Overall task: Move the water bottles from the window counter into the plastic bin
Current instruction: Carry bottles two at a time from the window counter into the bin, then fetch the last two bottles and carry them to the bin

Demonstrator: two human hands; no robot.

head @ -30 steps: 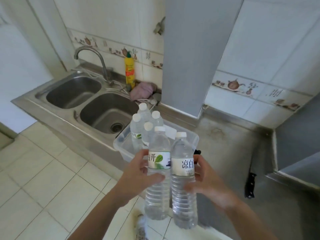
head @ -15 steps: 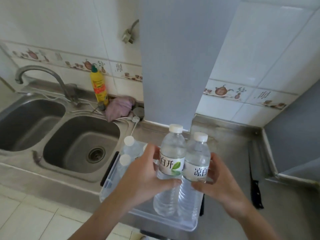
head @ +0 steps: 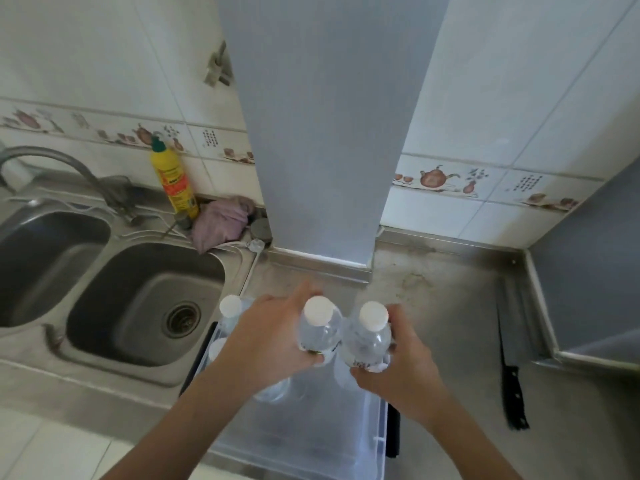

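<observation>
Two clear water bottles with white caps stand upright side by side inside the clear plastic bin (head: 360,445) on the steel counter. My left hand (head: 266,344) is wrapped around the left bottle (head: 320,329). My right hand (head: 405,362) grips the right bottle (head: 369,336). The bottles' lower halves show through the bin, and I cannot tell whether they touch its floor. At the bin's left side, white caps of other bottles (head: 230,306) peek out behind my left arm.
A double steel sink (head: 138,306) lies to the left with a tap, a yellow detergent bottle (head: 175,183) and a pink rag (head: 221,223) behind it. A grey column stands behind the bin. A black-handled knife (head: 512,382) lies on the counter at right.
I have stepped closer and now look down from above. Both hands have lowered the two bottles into the bin.
</observation>
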